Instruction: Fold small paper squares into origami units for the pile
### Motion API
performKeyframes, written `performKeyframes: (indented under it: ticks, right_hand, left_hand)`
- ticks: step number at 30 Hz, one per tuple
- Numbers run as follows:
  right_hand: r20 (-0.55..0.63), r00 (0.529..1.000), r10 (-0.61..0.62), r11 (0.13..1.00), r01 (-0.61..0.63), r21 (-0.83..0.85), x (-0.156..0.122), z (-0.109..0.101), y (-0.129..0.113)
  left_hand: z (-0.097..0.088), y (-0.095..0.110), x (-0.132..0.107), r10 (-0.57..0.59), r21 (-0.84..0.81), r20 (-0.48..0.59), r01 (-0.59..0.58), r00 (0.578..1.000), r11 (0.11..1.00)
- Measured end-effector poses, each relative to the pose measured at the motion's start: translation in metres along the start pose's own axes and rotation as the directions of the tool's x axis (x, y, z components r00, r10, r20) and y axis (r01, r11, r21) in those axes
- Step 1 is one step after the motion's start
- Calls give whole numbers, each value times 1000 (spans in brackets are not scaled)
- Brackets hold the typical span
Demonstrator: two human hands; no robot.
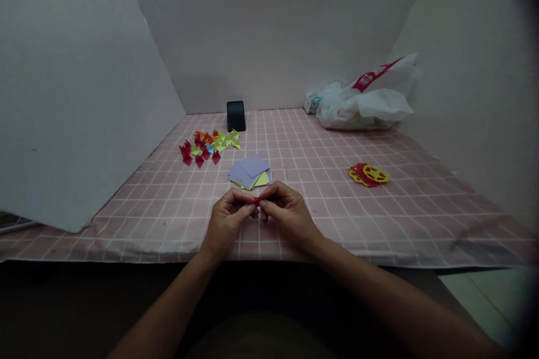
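Worktop (pixel 311 151): I viewed a pink checked surface backed by pale panels (pixel 269 28).
Red paper piece (pixel 255 200): It was held over the worktop's near side, just short of the paper sheets (pixel 255 166).
Grip: Left hand (pixel 227 217) and right hand (pixel 292 217) both pinched the piece, tips close together.
Handling: I judged that light, even thumb pressure and aligned edges suited so small a piece.
Obscured: Fingers (pixel 275 193) covered most of it; dim light left me unable to read its folds.
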State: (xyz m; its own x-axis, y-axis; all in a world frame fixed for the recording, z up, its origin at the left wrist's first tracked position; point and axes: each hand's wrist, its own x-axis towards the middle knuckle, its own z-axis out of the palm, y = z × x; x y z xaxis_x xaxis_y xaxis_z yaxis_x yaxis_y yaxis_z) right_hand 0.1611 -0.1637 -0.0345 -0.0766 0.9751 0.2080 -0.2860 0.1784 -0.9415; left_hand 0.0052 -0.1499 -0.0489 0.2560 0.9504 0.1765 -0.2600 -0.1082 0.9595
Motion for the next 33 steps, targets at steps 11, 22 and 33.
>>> performKeyframes:
  ticks: [11, 22, 33]
  right_hand:
    - [-8, 995, -99, 975, 95, -202, -4, -2, 2]
    - [15, 992, -121, 944, 120, -306, -4, -2, 2]
    - [63, 993, 100, 955, -79, -286, -3, -4, -1]
  left_hand:
    - [4, 10, 0, -139, -207, -21, 132, 990, 970]
    - [2, 0, 0, -35, -61, -151, 26, 988, 998]
    - [5, 2, -2, -21, 26, -164, 25, 986, 999]
